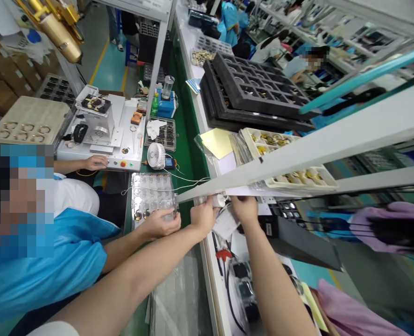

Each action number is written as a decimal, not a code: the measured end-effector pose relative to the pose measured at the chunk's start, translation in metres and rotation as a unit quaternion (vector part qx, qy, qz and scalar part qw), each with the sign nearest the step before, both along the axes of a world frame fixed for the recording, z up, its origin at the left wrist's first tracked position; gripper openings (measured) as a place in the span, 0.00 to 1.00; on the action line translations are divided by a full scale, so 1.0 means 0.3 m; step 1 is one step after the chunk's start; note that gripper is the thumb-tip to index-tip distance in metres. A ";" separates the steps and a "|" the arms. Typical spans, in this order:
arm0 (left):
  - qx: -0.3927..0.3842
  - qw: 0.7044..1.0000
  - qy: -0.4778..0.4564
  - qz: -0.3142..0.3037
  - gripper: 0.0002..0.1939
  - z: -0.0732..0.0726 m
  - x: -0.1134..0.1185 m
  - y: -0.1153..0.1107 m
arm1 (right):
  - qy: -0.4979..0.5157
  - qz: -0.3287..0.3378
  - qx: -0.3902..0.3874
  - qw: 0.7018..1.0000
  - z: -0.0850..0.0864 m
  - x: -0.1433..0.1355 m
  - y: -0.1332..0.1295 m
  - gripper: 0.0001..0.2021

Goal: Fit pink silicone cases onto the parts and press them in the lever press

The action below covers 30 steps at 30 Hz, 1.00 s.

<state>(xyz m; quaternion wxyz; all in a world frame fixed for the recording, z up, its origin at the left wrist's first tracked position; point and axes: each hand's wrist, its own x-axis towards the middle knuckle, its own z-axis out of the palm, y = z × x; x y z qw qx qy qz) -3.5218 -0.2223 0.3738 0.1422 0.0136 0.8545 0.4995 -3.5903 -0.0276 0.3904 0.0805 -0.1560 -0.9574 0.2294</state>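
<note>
At the edge of the white bench, my left hand (203, 218) is closed, its thumb and fingers against a small white block with a round end (219, 200) that looks like a plug adapter. A thin white cable (189, 181) runs from a small white fan (156, 156) towards that spot. Just to the right, my right hand (245, 211) reaches down behind the white frame bar (235, 176); its fingers are hidden, and whether they grip anything does not show. Below and between both hands lies a white paper or label (227, 223).
A co-worker's hand (163, 223) rests by a clear tray (152, 189), close to my left forearm. Black foam trays (256, 86) are stacked on the bench. Cream trays (298, 177) of gold parts stand behind the bar. Black cables (229, 298) and bagged items lie below.
</note>
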 end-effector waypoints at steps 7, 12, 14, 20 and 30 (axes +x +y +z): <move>0.138 0.990 0.002 -0.035 0.32 0.065 0.418 -0.063 | -0.026 0.011 0.006 1.000 0.006 0.011 0.003 0.17; 0.285 0.943 -0.092 -0.146 0.15 0.053 0.612 -0.273 | -0.046 0.009 0.014 0.999 0.014 0.005 -0.010 0.16; 0.326 0.930 -0.106 -0.130 0.16 0.023 0.525 -0.339 | -0.052 0.003 0.017 0.999 0.018 0.002 -0.015 0.18; 0.436 0.878 -0.134 -0.147 0.30 0.022 0.213 -0.293 | -0.055 -0.010 0.017 0.998 0.043 0.017 -0.049 0.17; 0.554 0.814 -0.158 -0.081 0.21 -0.004 0.151 -0.174 | -0.059 -0.012 0.037 0.997 0.040 0.006 -0.057 0.18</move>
